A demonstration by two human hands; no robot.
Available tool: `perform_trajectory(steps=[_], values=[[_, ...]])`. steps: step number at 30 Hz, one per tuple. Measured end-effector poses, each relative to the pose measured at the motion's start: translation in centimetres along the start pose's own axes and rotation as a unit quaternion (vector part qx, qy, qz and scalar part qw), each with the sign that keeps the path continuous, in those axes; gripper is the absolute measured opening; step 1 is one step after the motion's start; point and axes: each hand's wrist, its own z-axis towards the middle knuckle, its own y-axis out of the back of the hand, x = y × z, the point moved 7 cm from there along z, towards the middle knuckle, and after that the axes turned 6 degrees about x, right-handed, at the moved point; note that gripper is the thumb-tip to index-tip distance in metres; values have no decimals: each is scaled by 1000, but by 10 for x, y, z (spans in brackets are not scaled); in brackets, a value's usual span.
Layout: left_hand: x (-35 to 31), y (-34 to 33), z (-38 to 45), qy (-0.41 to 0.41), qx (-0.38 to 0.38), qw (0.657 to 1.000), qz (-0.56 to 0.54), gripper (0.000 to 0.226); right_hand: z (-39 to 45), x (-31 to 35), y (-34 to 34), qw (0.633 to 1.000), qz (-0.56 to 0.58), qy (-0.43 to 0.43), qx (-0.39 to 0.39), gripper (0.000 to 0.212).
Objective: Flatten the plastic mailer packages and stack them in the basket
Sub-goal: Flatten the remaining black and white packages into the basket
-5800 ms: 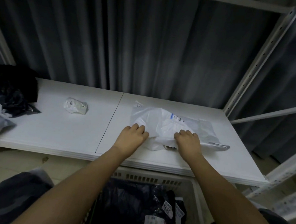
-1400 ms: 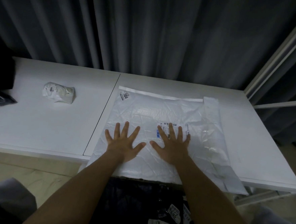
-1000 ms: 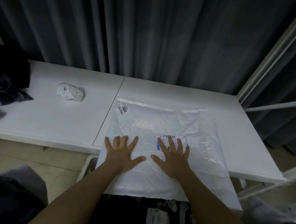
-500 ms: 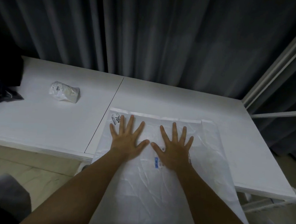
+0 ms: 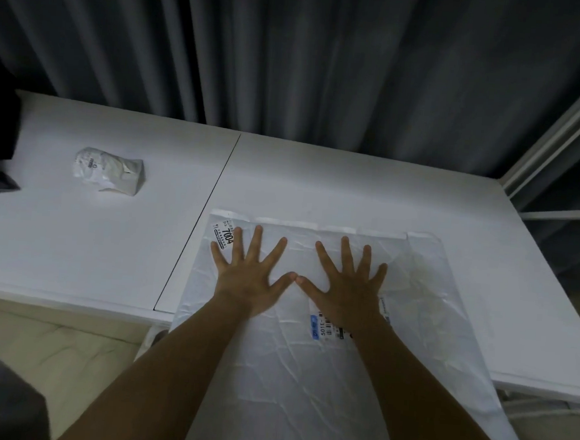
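Pressing 1 flat mailer (image 5: 305, 375): left hand (image 5: 248, 278), right hand (image 5: 345, 289); 1 crumpled mailer (image 5: 108, 171) apart.

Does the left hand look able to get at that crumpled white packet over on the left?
Probably yes: the left hand lies flat on the large mailer, holding nothing, and only bare white table lies between it and the crumpled packet.

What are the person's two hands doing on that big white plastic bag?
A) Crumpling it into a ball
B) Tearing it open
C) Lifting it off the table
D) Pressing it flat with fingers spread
D: the left hand and right hand lie palm-down, fingers splayed, on the spread-out white mailer.
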Motion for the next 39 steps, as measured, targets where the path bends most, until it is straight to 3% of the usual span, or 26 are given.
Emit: perform_trajectory(steps=[7, 10, 15, 19, 23, 35, 37, 39], values=[[1, 1, 1, 6, 10, 1000, 4, 78, 2, 2, 1, 1000, 6, 1, 19, 107], [1, 0, 2, 8, 11, 1000, 7, 77, -1, 2, 7, 999, 17, 13, 40, 92], [7, 5, 17, 8, 5, 1000, 5, 78, -8, -32, 34, 1000, -18, 1, -17, 91], [5, 8, 33, 7, 14, 1000, 5, 79, -13, -78, 39, 997, -7, -71, 42, 93], [4, 13, 46, 5, 14, 1000, 6, 77, -12, -85, 17, 991, 46, -79, 94, 95], [-1, 32, 88, 13, 4, 999, 42, 77, 32, -92, 14, 993, 28, -106, 49, 97], [-10, 35, 82, 24, 23, 996, 79, 74, 39, -91, 14, 992, 25, -110, 50, 99], [-17, 31, 71, 31, 68, 996, 45, 72, 43, -91, 14, 991, 28, -120, 43, 98]])
